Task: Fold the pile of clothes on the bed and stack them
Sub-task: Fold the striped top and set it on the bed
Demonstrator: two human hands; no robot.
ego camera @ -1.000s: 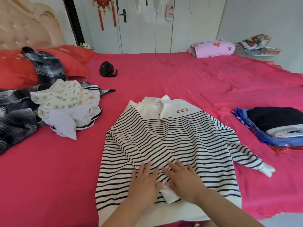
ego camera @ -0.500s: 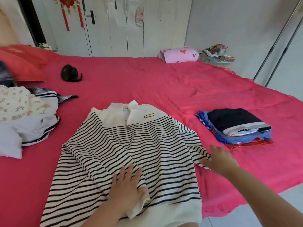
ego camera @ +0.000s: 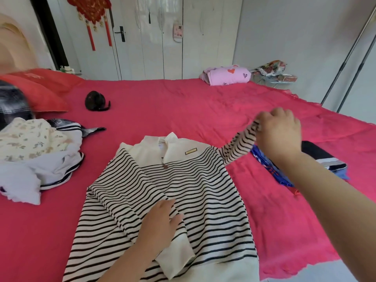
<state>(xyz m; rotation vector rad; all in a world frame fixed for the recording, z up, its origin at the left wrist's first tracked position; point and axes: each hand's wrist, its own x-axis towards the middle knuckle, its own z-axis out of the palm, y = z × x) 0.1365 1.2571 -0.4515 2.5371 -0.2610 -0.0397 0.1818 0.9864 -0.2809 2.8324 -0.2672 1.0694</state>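
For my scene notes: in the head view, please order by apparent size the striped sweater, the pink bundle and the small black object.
1. striped sweater: largest by far, but also nearest the camera.
2. pink bundle: smaller, yet it lies far back, so true size is unsure.
3. small black object: smallest.

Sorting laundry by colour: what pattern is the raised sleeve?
Black-and-white stripes on the sleeve, pinched by the right hand; head view.
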